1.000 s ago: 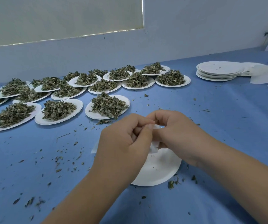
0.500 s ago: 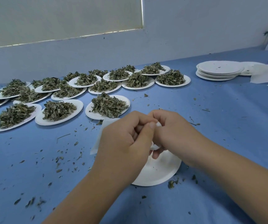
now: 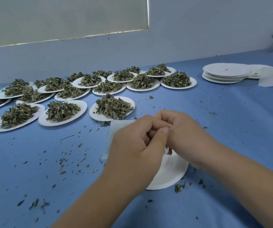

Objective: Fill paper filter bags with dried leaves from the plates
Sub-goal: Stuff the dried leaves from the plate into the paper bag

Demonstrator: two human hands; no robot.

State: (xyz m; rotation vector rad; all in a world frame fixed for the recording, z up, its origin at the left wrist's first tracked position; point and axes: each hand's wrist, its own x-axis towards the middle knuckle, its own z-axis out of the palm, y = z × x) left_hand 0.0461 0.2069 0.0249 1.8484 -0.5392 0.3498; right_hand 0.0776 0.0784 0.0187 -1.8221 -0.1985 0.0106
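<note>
Head view: pinching paper filter bag [image 3: 116, 131] in left hand [image 3: 132, 150] and right hand [image 3: 187, 135], fingers curled on it, directly above the empty plate [image 3: 172, 176], probably to catch spills, with heaped plates [image 3: 92, 114] of dried leaves [image 3: 112, 106] just beyond that plate

Both forearms reach in from the lower edge and meet at the centre. The left grip [image 3: 137, 145] and right grip [image 3: 183, 134] touch knuckle to knuckle, backs up, fingers curled inward, pinching the bag [image 3: 117, 129] between them.
</note>
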